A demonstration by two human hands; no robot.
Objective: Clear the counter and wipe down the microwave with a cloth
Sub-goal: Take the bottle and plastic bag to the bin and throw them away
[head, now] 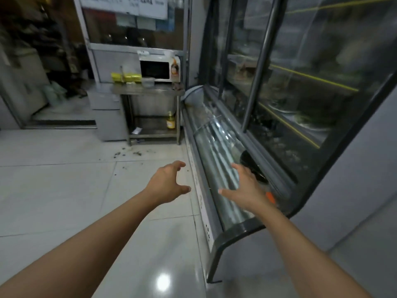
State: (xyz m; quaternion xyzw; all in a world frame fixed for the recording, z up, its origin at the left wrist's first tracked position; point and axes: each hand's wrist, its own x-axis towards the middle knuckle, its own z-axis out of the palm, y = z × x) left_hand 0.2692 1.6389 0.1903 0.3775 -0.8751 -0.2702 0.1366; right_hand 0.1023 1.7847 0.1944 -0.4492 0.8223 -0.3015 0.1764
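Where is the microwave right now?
In the head view, upper centre: the microwave sits on the steel counter, right of the yellow packets, far beyond both empty hands.

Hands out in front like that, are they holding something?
No, nothing. The left hand hangs over the floor with loosely curled fingers, and the right hand is spread open in front of the glass display case.

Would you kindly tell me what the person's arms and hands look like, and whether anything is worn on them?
Both forearms are bare, with no sleeves in view. The left hand and right hand show no gloves, rings, watch or wristband.
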